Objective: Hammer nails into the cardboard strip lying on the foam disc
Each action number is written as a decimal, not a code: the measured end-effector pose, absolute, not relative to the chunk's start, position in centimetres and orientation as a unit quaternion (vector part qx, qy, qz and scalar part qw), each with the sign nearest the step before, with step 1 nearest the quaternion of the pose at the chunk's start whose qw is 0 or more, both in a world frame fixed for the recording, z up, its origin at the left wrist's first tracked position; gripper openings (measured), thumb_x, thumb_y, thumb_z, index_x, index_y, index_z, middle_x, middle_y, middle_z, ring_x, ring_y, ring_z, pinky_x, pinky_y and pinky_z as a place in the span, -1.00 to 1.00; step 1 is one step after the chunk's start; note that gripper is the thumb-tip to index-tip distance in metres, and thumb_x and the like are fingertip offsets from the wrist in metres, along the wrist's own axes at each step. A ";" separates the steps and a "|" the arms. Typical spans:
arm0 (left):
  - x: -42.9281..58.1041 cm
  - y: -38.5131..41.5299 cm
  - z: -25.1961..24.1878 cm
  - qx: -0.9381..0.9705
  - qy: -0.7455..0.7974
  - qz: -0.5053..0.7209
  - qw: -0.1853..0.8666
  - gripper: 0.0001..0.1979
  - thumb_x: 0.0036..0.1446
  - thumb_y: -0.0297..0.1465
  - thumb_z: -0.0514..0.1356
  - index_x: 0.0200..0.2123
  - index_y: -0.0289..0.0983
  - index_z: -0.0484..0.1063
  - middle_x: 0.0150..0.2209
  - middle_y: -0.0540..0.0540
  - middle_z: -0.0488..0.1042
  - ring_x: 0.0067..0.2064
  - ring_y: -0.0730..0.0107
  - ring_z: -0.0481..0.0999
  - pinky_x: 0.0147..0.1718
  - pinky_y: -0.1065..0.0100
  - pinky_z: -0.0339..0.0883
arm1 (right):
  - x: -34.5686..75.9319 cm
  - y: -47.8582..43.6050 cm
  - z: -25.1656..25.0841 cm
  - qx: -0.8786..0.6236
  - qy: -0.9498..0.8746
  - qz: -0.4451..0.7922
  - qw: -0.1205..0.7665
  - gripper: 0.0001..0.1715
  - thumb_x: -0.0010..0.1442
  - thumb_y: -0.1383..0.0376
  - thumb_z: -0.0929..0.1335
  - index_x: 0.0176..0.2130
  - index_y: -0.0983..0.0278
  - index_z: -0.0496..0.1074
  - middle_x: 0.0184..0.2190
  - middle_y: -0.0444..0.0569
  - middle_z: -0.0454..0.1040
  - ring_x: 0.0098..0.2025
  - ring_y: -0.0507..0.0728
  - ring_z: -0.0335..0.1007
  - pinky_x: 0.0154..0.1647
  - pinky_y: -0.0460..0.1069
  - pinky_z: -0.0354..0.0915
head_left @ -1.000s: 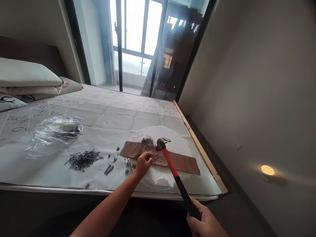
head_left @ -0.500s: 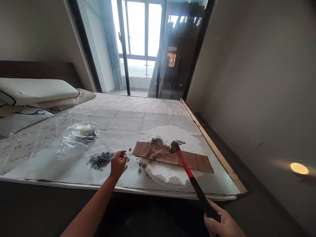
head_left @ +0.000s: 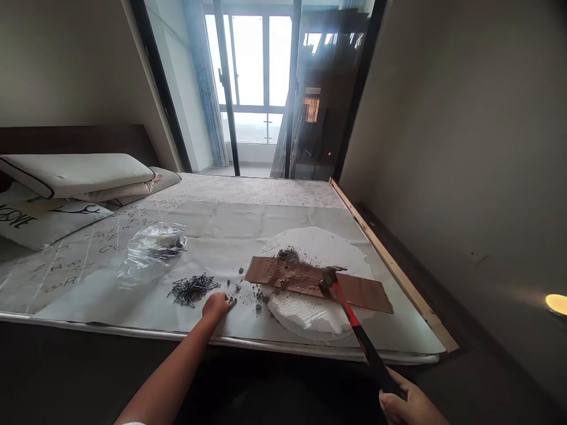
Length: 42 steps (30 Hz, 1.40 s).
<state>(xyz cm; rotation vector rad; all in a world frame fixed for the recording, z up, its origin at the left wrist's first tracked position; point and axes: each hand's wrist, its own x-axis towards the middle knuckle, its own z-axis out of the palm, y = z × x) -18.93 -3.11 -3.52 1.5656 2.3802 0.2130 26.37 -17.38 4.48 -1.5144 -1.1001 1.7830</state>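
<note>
A claw hammer point(head_left: 331, 278) with a red and black handle rests its steel head on a copper-coloured strip point(head_left: 367, 292), which is pitted with many small holes. My right hand point(head_left: 410, 406) is shut around the handle's lower end, near the bottom of the view. The strip lies across a rough white foam disc point(head_left: 305, 310). My left hand point(head_left: 215, 306) is curled at two loose nails point(head_left: 231, 303) on the grey sheet, and I cannot tell if it grips them. A heap of dark nails point(head_left: 192, 289) lies left of that hand.
Dark grit point(head_left: 287, 255) and small crumbs are scattered around the strip. A clear plastic bag point(head_left: 153, 254) lies on the sheet, which covers a lettered mattress point(head_left: 252, 190). Pillows point(head_left: 75, 176) sit at the left, and a wooden batten point(head_left: 390, 265) runs along the right edge.
My left hand has left the strip and moved left and down to the loose nails. The hammer stays on the strip, and the whole view has shifted as my head turned and tilted.
</note>
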 end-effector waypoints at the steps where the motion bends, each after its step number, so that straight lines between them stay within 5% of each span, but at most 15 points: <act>1: -18.9 -2.9 -3.6 0.537 0.828 0.072 0.143 -0.90 -0.10 -0.40 0.13 -0.56 -0.28 0.40 -0.45 -0.11 0.49 -0.39 0.33 0.42 -0.53 0.46 0.03 | 26.4 -17.3 4.1 -0.557 -0.411 0.669 0.271 -0.22 -0.08 0.13 0.30 0.07 0.44 0.07 -0.75 -0.36 0.03 -0.69 -0.05 -0.05 -0.63 -0.13 -0.01; 10: -19.0 -2.8 -2.6 0.554 0.807 0.172 0.114 -0.85 -0.14 -0.47 0.10 -0.44 -0.30 0.43 -0.46 -0.08 0.47 -0.35 0.32 0.44 -0.41 0.44 0.16 | 26.1 -17.2 2.9 -0.538 -0.406 0.672 0.308 -0.21 -0.11 0.14 0.26 0.08 0.41 0.11 -0.77 -0.41 -0.07 -0.77 -0.10 -0.22 -0.74 -0.15 -0.19; 14: -16.7 -3.6 -0.2 0.505 0.752 0.314 0.283 -0.71 -0.10 -0.32 0.10 -0.30 -0.33 0.45 -0.57 -0.01 0.39 -0.50 0.39 0.38 -0.50 0.41 0.19 | 26.1 -17.2 3.2 -0.535 -0.394 0.678 0.315 -0.16 -0.13 0.17 0.25 0.12 0.43 0.04 -0.77 -0.41 -0.03 -0.78 -0.11 -0.25 -0.77 -0.16 -0.19; 18: -10.3 -3.5 2.5 0.536 0.624 0.369 0.433 -0.68 -0.12 -0.19 0.17 -0.39 -0.35 0.45 -0.62 0.01 0.34 -0.60 0.51 0.27 -0.59 0.44 0.15 | 26.2 -17.1 3.9 -0.527 -0.402 0.687 0.298 -0.18 -0.11 0.18 0.25 0.13 0.38 0.06 -0.78 -0.41 -0.05 -0.79 -0.10 -0.22 -0.78 -0.17 -0.19; 28: 2.5 0.7 1.9 0.682 0.557 0.416 0.228 -0.85 0.00 -0.37 0.15 -0.49 -0.27 0.50 -0.46 -0.08 0.51 -0.40 0.38 0.43 -0.41 0.39 0.26 | 26.7 -16.6 3.3 -0.542 -0.415 0.672 0.287 -0.17 -0.16 0.12 0.30 0.11 0.31 0.17 -0.77 -0.33 0.02 -0.78 -0.05 -0.10 -0.74 -0.13 -0.08; 42: 2.9 1.9 0.4 0.687 0.572 0.404 0.194 -0.89 0.01 -0.43 0.17 -0.44 -0.26 0.51 -0.43 -0.06 0.52 -0.36 0.36 0.47 -0.36 0.38 0.27 | 26.8 -16.6 3.6 -0.482 -0.403 0.711 0.315 -0.14 -0.11 0.26 0.24 0.18 0.46 0.01 -0.77 -0.39 0.03 -0.79 -0.10 -0.20 -0.79 -0.17 -0.17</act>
